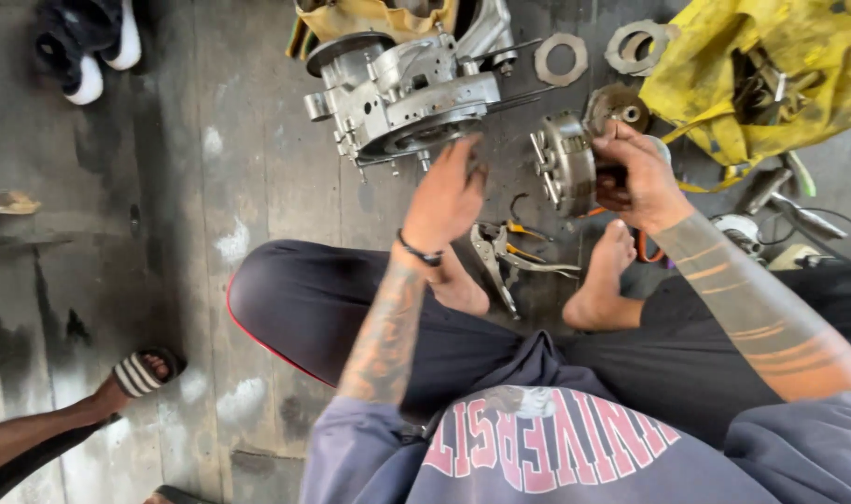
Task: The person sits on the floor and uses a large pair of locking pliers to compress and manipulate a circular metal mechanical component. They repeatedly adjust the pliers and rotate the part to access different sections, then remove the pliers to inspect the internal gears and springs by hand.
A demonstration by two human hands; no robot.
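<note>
I sit on a grey concrete floor with my bare feet out in front. My right hand [635,173] grips a round metal clutch assembly [565,163] and holds it up off the floor. My left hand [449,196] reaches forward with fingers together, close to the lower edge of a silver engine case [402,93]; whether it pinches something small is hidden. Pliers [500,252] lie on the floor between my feet.
Flat metal rings [562,58] lie beyond the clutch. A dirty yellow cloth [771,75] with tools on it is at the upper right. Shoes [90,47] stand at the upper left. Another person's sandalled foot [136,373] rests at the lower left.
</note>
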